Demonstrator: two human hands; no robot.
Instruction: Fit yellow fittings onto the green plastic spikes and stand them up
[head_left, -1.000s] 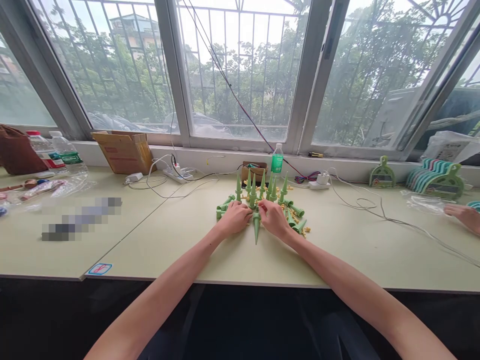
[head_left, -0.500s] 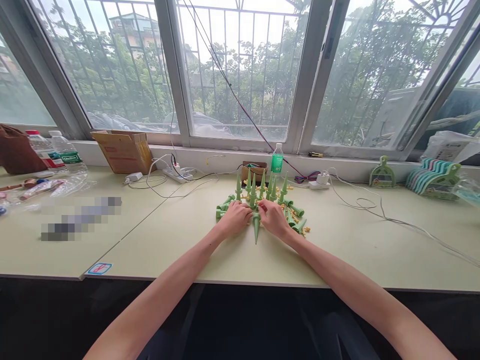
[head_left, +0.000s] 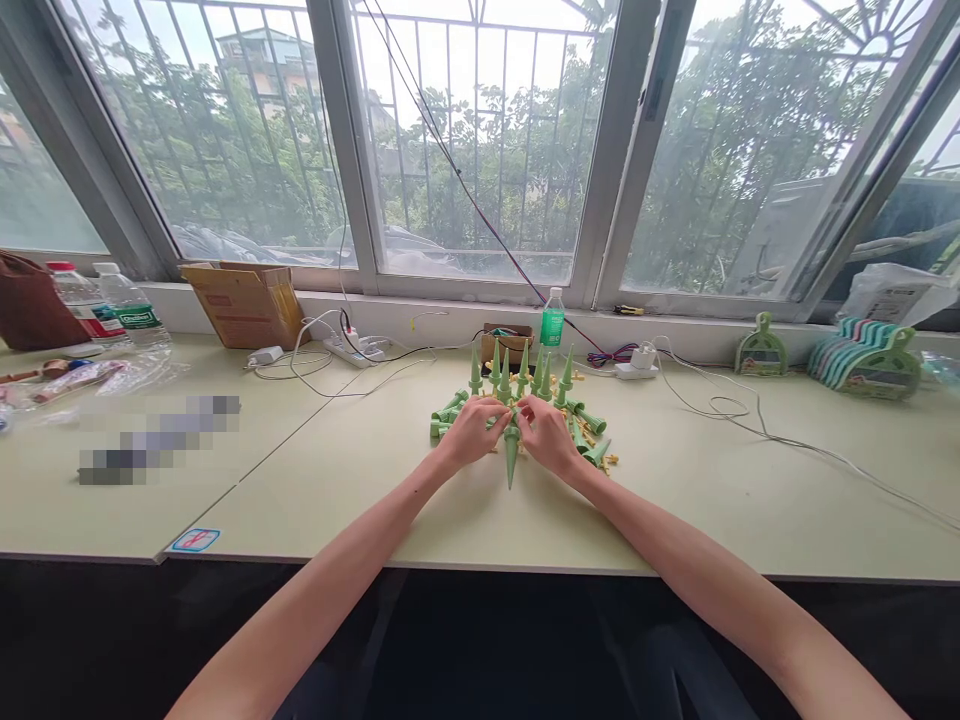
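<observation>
A green plastic watering spike [head_left: 511, 462] lies between my hands with its point towards me. My left hand [head_left: 474, 430] is closed, thumb and fingers pinched at the spike's wide end. From the other side my right hand [head_left: 549, 436] pinches at that same end, its fingertips almost meeting the left ones. Any small part between the fingertips is hidden. Behind my hands several green spikes [head_left: 523, 372] stand upright. More spikes [head_left: 592, 422] lie on their sides to the right, among small yellow valve pieces [head_left: 610, 461].
Behind the spikes are a small brown box [head_left: 495, 345] and a green-labelled bottle [head_left: 553, 320]. Power strips [head_left: 352, 348] and white cables [head_left: 761, 425] lie on the table [head_left: 337, 500]. A cardboard box [head_left: 244, 305] stands left, green dustpan-like items [head_left: 870, 365] right.
My left hand has shifted slightly up, and its thumb and fingertips have come in to the spike's wide end beside the right fingertips. My right hand has barely moved.
</observation>
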